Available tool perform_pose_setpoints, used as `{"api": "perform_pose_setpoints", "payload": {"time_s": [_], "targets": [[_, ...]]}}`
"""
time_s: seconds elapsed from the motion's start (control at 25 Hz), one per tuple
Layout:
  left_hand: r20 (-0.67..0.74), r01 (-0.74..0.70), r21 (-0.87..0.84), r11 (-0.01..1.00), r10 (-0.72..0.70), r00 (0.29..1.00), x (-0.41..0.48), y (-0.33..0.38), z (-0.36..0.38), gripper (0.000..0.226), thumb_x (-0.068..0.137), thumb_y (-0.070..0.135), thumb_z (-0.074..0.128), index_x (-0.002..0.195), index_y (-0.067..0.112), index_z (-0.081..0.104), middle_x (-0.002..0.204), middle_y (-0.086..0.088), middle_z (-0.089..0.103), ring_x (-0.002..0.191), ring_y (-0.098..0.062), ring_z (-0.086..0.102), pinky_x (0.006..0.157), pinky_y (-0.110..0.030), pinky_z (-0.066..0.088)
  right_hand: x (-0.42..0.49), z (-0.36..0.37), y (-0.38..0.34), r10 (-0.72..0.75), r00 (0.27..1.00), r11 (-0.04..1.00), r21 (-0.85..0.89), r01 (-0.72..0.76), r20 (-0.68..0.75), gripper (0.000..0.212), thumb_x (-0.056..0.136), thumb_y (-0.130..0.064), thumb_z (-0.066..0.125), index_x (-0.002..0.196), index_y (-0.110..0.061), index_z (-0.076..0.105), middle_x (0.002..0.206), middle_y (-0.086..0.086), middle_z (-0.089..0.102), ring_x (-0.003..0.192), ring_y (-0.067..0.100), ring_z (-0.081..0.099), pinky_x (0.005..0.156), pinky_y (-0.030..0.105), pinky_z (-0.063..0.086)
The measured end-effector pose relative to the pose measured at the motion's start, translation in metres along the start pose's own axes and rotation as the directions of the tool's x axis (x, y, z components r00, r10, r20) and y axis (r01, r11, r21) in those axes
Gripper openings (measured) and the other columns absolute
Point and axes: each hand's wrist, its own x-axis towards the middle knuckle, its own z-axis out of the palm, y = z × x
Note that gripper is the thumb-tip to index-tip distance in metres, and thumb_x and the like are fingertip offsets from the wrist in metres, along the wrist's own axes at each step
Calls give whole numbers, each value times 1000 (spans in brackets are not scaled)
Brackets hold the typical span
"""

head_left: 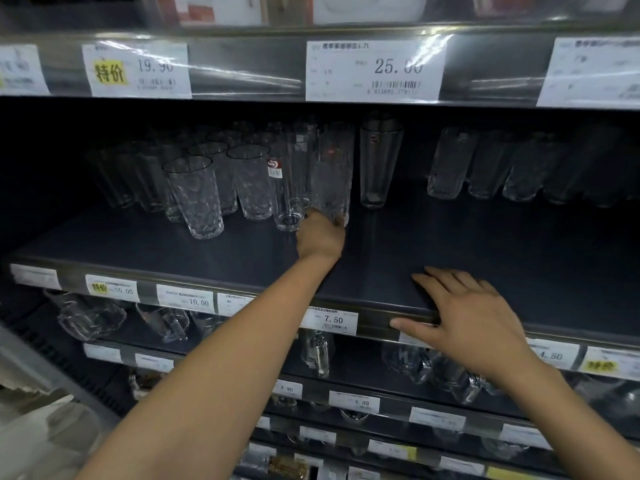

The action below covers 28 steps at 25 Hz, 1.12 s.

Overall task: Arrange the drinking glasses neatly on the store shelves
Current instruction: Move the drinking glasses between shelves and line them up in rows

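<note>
On the dark shelf clear drinking glasses stand in groups. My left hand reaches deep in and grips the base of a tall textured glass, which stands upright beside a smooth tall glass with a red sticker. Several dimpled tumblers crowd to the left. A lone tapered glass stands just right of my hand, and a row of textured glasses lines the back right. My right hand lies flat with fingers spread on the shelf's front edge, holding nothing.
The shelf above hangs low with price labels on its edge. Lower shelves hold more glassware and jugs. Price tags run along the front rail. Bare shelf surface stretches across the front and right.
</note>
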Motion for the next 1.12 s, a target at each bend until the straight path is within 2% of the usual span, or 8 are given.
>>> {"api": "perform_pose_setpoints", "payload": {"time_s": [0.08,0.16,0.24,0.32,0.44,0.64,0.88,1.12], "targets": [[25,12,-5,1000,-12,1000,0,2,-2,39,98,31,56,118,-3,50,95,-23,70,54,-27,67,39,-27,49,1,1,0,3,1000,1000,4,-3,-1,99,75,-92,7,150,-33,33,156,-9,35,142,14,33,111,33,31],[42,23,-21,1000,-22,999,1,3,-3,42,100,31,55,121,-4,48,92,-23,71,39,-19,59,29,-20,39,1,1,0,4,1000,1000,-3,-4,-1,99,75,-92,7,150,-33,32,157,-10,35,142,14,33,112,33,30],[70,50,-66,997,-45,997,1,5,-5,37,101,33,55,113,-2,51,88,-22,71,34,-15,56,28,-20,39,0,1,0,4,1000,1000,-2,-4,1,99,74,-92,7,151,-33,32,156,-10,35,142,14,34,111,33,31],[97,112,-145,983,-99,990,2,7,-6,31,100,33,57,92,3,53,73,-17,67,32,-14,55,29,-21,43,0,1,0,12,1000,1000,12,-11,-16,100,74,-92,9,149,-32,37,155,-8,39,140,15,37,110,35,33],[121,170,-192,967,-148,981,3,10,-8,37,100,34,57,78,5,49,59,-13,60,25,-10,52,27,-18,40,1,1,0,17,1000,1000,16,-17,-10,99,75,-92,12,149,-32,38,154,-8,40,140,15,37,110,35,33],[151,212,-176,961,-187,971,4,15,-8,42,99,40,56,92,-1,53,54,-12,61,26,-9,54,27,-16,38,1,1,-1,20,1000,1000,20,-19,-17,100,75,-93,11,148,-31,40,153,-7,41,139,15,39,110,35,34],[158,252,-162,954,-227,961,4,20,-9,45,100,44,54,81,3,48,59,-12,62,23,-9,51,25,-14,33,0,1,-1,23,999,999,26,-23,-21,100,74,-93,12,149,-32,38,154,-8,40,140,13,37,111,35,33],[158,263,-167,950,-238,958,5,22,-8,48,99,45,53,97,-2,57,59,-12,64,24,-9,52,26,-13,32,0,2,-1,22,999,1000,22,-21,-34,99,75,-92,12,148,-31,40,154,-8,41,140,14,38,110,34,33]]}}
